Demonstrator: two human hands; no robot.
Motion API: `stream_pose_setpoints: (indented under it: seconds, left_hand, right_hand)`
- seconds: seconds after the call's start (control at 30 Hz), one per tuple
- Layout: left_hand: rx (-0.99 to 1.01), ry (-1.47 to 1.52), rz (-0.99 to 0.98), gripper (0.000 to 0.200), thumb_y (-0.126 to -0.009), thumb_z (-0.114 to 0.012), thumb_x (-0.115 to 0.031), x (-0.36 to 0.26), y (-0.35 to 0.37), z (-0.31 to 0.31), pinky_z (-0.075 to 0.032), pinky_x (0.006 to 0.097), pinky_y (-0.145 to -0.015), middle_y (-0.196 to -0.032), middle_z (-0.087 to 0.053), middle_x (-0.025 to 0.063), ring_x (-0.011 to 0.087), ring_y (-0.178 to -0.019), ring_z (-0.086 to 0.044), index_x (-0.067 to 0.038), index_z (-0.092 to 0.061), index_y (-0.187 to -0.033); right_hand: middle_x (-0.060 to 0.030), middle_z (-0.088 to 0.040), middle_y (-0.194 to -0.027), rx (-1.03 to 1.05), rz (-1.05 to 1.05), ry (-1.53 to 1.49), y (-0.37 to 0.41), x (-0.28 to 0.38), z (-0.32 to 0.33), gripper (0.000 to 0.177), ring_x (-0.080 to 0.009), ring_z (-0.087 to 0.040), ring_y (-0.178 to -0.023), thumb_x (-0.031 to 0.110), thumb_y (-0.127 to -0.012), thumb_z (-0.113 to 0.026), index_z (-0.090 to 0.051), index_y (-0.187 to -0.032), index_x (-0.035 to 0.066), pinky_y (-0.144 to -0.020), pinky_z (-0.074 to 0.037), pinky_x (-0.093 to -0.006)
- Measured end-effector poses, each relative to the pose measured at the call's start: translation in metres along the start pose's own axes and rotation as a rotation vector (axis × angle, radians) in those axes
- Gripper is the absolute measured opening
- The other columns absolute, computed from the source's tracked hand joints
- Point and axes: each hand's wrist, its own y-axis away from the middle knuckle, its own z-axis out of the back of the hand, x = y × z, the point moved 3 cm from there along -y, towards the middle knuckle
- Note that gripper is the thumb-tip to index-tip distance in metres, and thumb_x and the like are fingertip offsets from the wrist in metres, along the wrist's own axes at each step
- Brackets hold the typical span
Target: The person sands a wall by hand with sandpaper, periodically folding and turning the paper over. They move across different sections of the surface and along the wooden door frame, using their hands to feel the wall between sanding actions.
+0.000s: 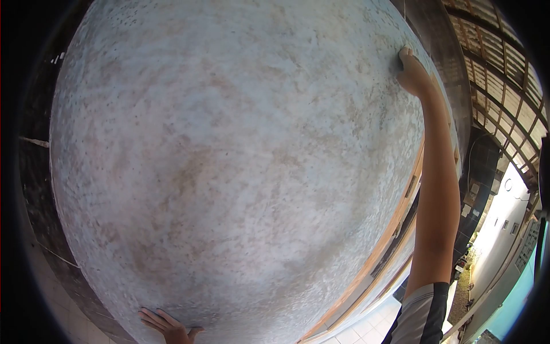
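A broad, mottled grey-blue surface fills most of the head view. Against its upper right part is my right hand, the arm stretched up along the right side. Its fingers are curled together, and what they hold, if anything, is hidden; a dark patch shows beside them. At the bottom left my left hand lies against the same surface, fingers spread, with nothing in it.
A wooden frame edge runs along the surface's lower right. Beyond it are pale floor tiles, a white wall and a slatted roof. Dark panels border the left side.
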Motion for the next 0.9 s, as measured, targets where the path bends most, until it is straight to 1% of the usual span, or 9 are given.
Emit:
stream_pose_setpoints:
  seconds: [0.1,0.23,0.47,0.53,0.73,0.8,0.83,0.87,0.9]
  left_hand:
    - [0.105,-0.108,0.013,0.136,-0.077,-0.050,-0.089,-0.001,0.004,-0.010,-0.017,0.0864,-0.105,-0.145,-0.016,0.0618,0.0808,-0.135,-0.013,0.027,-0.027,-0.145]
    - [0.082,-0.143,0.002,0.136,-0.077,-0.051,-0.089,-0.002,0.000,0.003,-0.018,0.0853,-0.106,-0.143,-0.020,0.0616,0.0797,-0.136,-0.015,0.027,-0.029,-0.144]
    - [0.153,-0.179,0.009,0.134,-0.078,-0.051,-0.089,-0.006,-0.002,-0.002,-0.020,0.0869,-0.104,-0.143,-0.022,0.0613,0.0803,-0.135,-0.017,0.026,-0.032,-0.144]
    - [0.144,-0.147,-0.001,0.133,-0.078,-0.051,-0.088,0.000,0.003,-0.006,-0.021,0.0873,-0.103,-0.143,-0.022,0.0614,0.0804,-0.135,-0.017,0.025,-0.033,-0.144]
    - [0.123,-0.124,-0.001,0.130,-0.079,-0.055,-0.085,-0.004,-0.001,-0.001,-0.019,0.0888,-0.102,-0.142,-0.021,0.0626,0.0830,-0.132,-0.017,0.025,-0.031,-0.144]
    - [0.341,-0.161,0.093,0.126,-0.081,-0.061,-0.080,-0.006,-0.005,0.000,-0.020,0.0874,-0.104,-0.152,-0.025,0.0512,0.0739,-0.139,-0.023,0.017,-0.027,-0.152]
    - [0.337,-0.170,0.088,0.126,-0.081,-0.061,-0.080,-0.005,-0.001,-0.008,-0.020,0.0874,-0.104,-0.152,-0.025,0.0512,0.0739,-0.139,-0.023,0.017,-0.027,-0.152]
    - [0.147,0.080,0.125,0.142,-0.070,-0.065,-0.083,0.000,0.006,-0.021,-0.005,0.0828,-0.108,-0.153,0.003,0.0487,0.0686,-0.142,0.002,0.014,-0.002,-0.153]
    - [-0.045,0.329,0.160,0.163,-0.059,-0.069,-0.085,0.004,0.007,-0.023,0.009,0.0783,-0.113,-0.154,0.031,0.0462,0.0632,-0.145,0.028,0.010,0.023,-0.155]
  right_hand:
    - [-0.0395,-0.032,-0.156,-0.031,-0.012,0.101,0.005,0.008,-0.001,0.073,-0.0458,-0.041,-0.145,0.001,-0.089,-0.052,-0.025,-0.155,-0.013,-0.120,-0.037,-0.0437]
    - [-0.0398,-0.027,-0.159,0.111,-0.032,-0.063,-0.017,-0.012,0.005,0.076,-0.0461,-0.041,-0.145,0.000,-0.087,-0.049,-0.020,-0.157,-0.013,-0.121,-0.036,-0.0439]
    - [-0.0395,-0.028,-0.159,0.024,0.036,0.055,-0.004,-0.010,-0.001,0.077,-0.0459,-0.039,-0.146,0.000,-0.087,-0.049,-0.020,-0.157,-0.012,-0.121,-0.035,-0.0433]
    - [-0.0390,-0.026,-0.160,0.185,-0.068,0.005,-0.019,-0.024,0.002,0.080,-0.0452,-0.035,-0.149,-0.001,-0.085,-0.051,-0.019,-0.158,-0.012,-0.122,-0.035,-0.0429]
    - [-0.0349,-0.030,-0.161,0.036,-0.091,-0.070,0.034,0.018,0.004,0.078,-0.0425,-0.033,-0.150,-0.008,-0.083,-0.047,-0.026,-0.158,-0.008,-0.122,-0.032,-0.0414]
    - [-0.0342,-0.028,-0.162,0.004,-0.063,-0.066,0.021,0.010,0.000,0.080,-0.0422,-0.033,-0.150,-0.008,-0.082,-0.047,-0.024,-0.159,-0.007,-0.123,-0.032,-0.0411]
    - [-0.0334,-0.026,-0.163,-0.009,-0.055,-0.065,0.018,0.000,-0.006,0.081,-0.0419,-0.033,-0.150,-0.008,-0.082,-0.046,-0.021,-0.160,-0.007,-0.123,-0.031,-0.0408]
    - [-0.0359,-0.025,-0.162,-0.056,-0.012,-0.073,0.009,-0.012,-0.008,0.078,-0.0468,-0.044,-0.142,-0.001,-0.086,-0.055,-0.024,-0.157,-0.011,-0.117,-0.040,-0.0459]
    - [-0.0359,-0.025,-0.162,-0.051,-0.024,-0.079,0.006,-0.017,-0.014,0.078,-0.0468,-0.044,-0.142,-0.001,-0.086,-0.055,-0.024,-0.157,-0.011,-0.117,-0.040,-0.0459]
